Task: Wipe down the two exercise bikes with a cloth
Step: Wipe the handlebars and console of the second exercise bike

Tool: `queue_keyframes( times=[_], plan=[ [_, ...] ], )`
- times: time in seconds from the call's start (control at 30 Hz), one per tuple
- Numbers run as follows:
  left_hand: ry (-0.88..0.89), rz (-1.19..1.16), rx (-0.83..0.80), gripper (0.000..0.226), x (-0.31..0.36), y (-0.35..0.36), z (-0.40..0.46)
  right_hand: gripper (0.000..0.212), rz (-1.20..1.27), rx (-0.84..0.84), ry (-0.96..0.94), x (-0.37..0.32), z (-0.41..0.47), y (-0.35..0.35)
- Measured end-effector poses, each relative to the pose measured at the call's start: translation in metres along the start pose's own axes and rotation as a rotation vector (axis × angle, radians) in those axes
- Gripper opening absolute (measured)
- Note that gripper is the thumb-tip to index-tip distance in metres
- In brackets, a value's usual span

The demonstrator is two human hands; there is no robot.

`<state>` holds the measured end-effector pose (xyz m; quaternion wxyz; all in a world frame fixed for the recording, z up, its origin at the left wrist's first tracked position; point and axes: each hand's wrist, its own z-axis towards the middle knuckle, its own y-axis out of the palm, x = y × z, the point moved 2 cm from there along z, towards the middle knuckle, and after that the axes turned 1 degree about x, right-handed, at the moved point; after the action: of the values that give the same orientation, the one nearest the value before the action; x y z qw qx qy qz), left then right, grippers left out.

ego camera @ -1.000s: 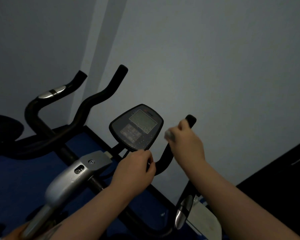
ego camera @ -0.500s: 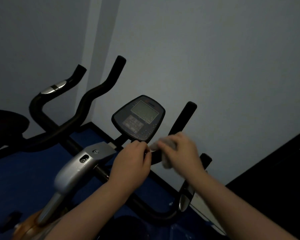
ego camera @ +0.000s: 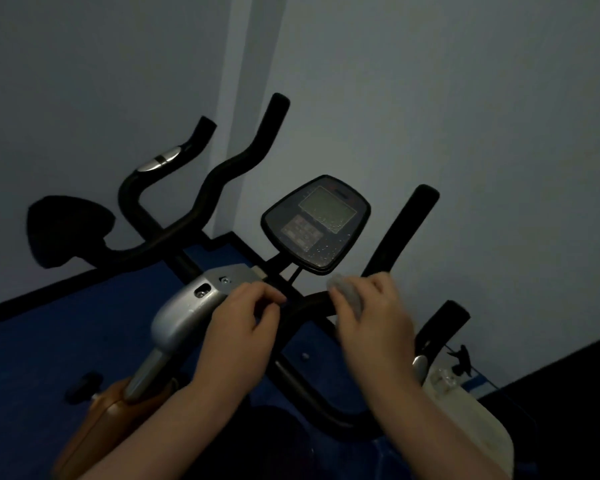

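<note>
An exercise bike with black handlebars [ego camera: 400,230] and a dark console [ego camera: 316,223] stands in front of me. Its screen is speckled with droplets. My right hand [ego camera: 371,317] grips a small grey cloth [ego camera: 347,292] and presses it on the black bar just below the console. My left hand [ego camera: 243,317] has its fingers curled round the bar's middle, beside the silver stem housing [ego camera: 191,306]. The left handlebar horns [ego camera: 243,157] rise at the back left.
A pale wall stands close behind the bike. Blue floor [ego camera: 49,341] with a black skirting runs along it. A black saddle-shaped part [ego camera: 66,226] sits at the left. An orange bike body [ego camera: 111,417] is below. A whitish object [ego camera: 465,420] lies at the lower right.
My right hand has slid the cloth down from the right handlebar's tip to the bar's bend near the console. The left hand moved slightly lower on the bar. The view shifted.
</note>
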<state>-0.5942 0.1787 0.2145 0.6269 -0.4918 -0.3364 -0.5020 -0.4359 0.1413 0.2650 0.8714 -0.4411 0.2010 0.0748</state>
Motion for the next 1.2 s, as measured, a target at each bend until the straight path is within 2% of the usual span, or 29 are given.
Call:
queue_keyframes(
  times=[0.13, 0.27, 0.4, 0.43, 0.53, 0.57, 0.67, 0.7, 0.8, 0.83, 0.93, 0.97, 1.1, 1.13, 1.2],
  plan=[
    [-0.101, -0.039, -0.051, 0.02, -0.003, -0.017, -0.013, 0.021, 0.104, -0.163, -0.13, -0.032, -0.025, 0.03],
    [-0.111, -0.017, 0.015, 0.025, -0.003, -0.028, -0.045, 0.018, 0.17, -0.299, -0.245, -0.04, -0.034, 0.031],
    [-0.17, -0.039, 0.122, 0.022, -0.01, -0.03, -0.07, 0.02, 0.279, -0.609, -0.401, -0.044, -0.025, 0.023],
    [-0.189, -0.033, 0.138, 0.02, -0.011, -0.03, -0.075, 0.021, 0.253, -0.601, -0.394, -0.041, -0.012, 0.021],
    [-0.213, -0.004, 0.186, 0.014, -0.011, -0.026, -0.087, 0.015, 0.106, -0.363, -0.363, -0.032, 0.012, 0.011],
    [-0.203, 0.015, 0.196, 0.012, -0.01, -0.025, -0.089, 0.016, 0.089, -0.379, -0.385, -0.033, 0.004, 0.013],
    [-0.199, 0.016, 0.204, 0.005, -0.009, -0.025, -0.092, 0.023, 0.227, -0.726, -0.523, -0.046, -0.024, 0.024],
    [-0.204, 0.019, 0.204, 0.004, -0.01, -0.026, -0.092, 0.027, 0.251, -0.767, -0.529, -0.049, -0.018, 0.023],
    [-0.19, 0.087, 0.218, 0.006, -0.01, -0.028, -0.09, 0.027, 0.232, -0.58, -0.511, -0.051, 0.026, 0.017],
    [-0.183, 0.1, 0.215, 0.005, -0.01, -0.028, -0.089, 0.025, 0.176, -0.569, -0.529, -0.051, 0.034, 0.017],
    [-0.168, 0.106, 0.194, 0.005, -0.011, -0.028, -0.087, 0.019, 0.053, -0.741, -0.519, -0.053, 0.027, 0.033],
    [-0.169, 0.105, 0.191, 0.006, -0.011, -0.029, -0.087, 0.018, 0.05, -0.752, -0.487, -0.055, 0.025, 0.041],
    [-0.149, 0.123, 0.182, 0.005, -0.011, -0.029, -0.086, 0.016, 0.088, -0.564, -0.377, -0.061, 0.023, 0.061],
    [-0.146, 0.118, 0.177, 0.005, -0.011, -0.029, -0.086, 0.018, 0.08, -0.55, -0.378, -0.06, 0.023, 0.062],
    [-0.137, 0.12, 0.151, 0.004, -0.011, -0.029, -0.085, 0.021, 0.042, -0.63, -0.407, -0.055, 0.024, 0.058]
  ],
)
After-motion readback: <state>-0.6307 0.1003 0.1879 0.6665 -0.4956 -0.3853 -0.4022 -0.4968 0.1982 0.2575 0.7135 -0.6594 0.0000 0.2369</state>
